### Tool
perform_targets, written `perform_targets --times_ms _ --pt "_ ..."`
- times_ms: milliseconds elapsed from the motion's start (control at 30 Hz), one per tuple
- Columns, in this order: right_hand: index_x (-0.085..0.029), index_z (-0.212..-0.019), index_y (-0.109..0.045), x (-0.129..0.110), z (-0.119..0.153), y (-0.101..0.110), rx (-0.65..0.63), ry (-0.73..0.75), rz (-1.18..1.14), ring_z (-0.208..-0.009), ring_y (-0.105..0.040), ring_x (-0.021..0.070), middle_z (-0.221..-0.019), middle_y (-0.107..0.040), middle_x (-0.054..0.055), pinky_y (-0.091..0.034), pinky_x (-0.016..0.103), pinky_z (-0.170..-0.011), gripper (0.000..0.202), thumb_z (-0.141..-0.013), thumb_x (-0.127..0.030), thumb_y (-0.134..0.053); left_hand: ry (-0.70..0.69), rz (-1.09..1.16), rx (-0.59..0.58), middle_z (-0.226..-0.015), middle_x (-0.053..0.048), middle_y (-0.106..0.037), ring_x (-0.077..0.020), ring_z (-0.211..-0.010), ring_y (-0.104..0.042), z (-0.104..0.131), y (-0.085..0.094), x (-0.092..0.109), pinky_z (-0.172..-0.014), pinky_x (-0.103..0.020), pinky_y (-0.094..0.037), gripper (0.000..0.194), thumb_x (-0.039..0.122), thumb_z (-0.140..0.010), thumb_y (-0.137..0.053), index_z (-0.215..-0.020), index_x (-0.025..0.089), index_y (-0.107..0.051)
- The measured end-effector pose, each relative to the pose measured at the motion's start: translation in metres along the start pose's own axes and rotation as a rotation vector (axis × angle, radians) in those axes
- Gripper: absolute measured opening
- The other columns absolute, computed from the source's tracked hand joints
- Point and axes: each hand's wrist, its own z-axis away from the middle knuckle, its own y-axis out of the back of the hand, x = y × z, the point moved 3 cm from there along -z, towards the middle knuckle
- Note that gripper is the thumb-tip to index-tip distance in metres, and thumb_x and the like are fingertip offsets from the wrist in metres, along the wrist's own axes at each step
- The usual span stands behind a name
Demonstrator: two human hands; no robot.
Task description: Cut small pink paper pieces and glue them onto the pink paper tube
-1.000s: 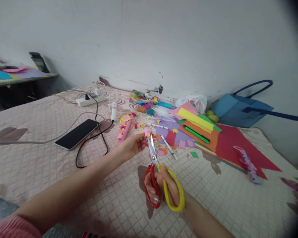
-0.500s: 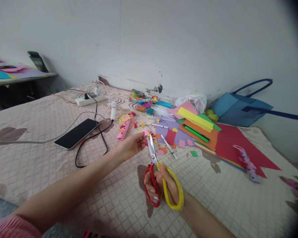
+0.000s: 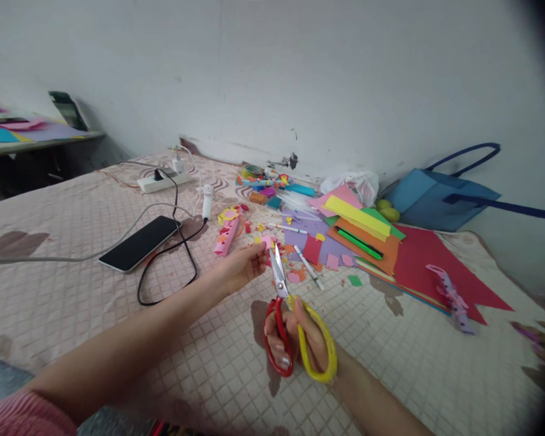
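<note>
My right hand [image 3: 295, 339] grips a pair of scissors [image 3: 280, 287] with one red and one yellow handle loop. The fingers pass through the loops, and the blades point away from me, slightly parted. Just left of the blade tips, my left hand [image 3: 249, 265] pinches a small pink piece of paper [image 3: 266, 240] between thumb and fingertips. Behind the hands lie coloured paper scraps [image 3: 295, 276] and a white marker [image 3: 309, 268]. A rolled pink paper tube with a yellow flower [image 3: 227, 235] rests left of the scraps.
A black-screened phone [image 3: 140, 243] and cables lie at the left, near a white power strip [image 3: 163, 183]. Coloured sheets [image 3: 429, 266] with a green pen [image 3: 358, 244] spread rightward. A blue bag [image 3: 440, 198] leans by the wall; a purple paper roll [image 3: 456, 303] sits far right.
Both hands stay nearly in place, with the scissors and pink paper still held. The blades have shifted very slightly; little else differs.
</note>
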Motion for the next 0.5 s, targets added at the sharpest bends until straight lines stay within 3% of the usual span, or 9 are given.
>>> perform_targets --times_ms 267,500 --pt "-0.014 -0.072 -0.055 -0.0044 0.0024 0.0008 0.047 0.018 0.025 -0.039 -0.039 0.0072 -0.050 -0.043 -0.004 -0.030 0.021 -0.040 0.067 -0.069 -0.079 -0.037 -0.120 -0.106 -0.050 -0.064 -0.001 -0.059 -0.0058 -0.056 -0.056 0.0036 -0.0013 -0.0023 -0.054 -0.016 -0.045 0.007 0.013 -0.074 -0.065 -0.070 0.011 -0.061" --pt "-0.015 -0.071 -0.054 -0.0075 0.0033 0.0004 0.112 0.020 0.053 -0.038 -0.037 0.0068 -0.048 -0.041 -0.005 -0.030 0.021 -0.040 0.062 -0.067 -0.077 -0.045 -0.164 -0.144 -0.127 -0.063 0.001 -0.058 -0.0058 -0.056 -0.054 0.0039 -0.0035 -0.0070 -0.057 -0.018 -0.044 0.020 0.021 -0.063 -0.076 -0.068 0.012 -0.059"
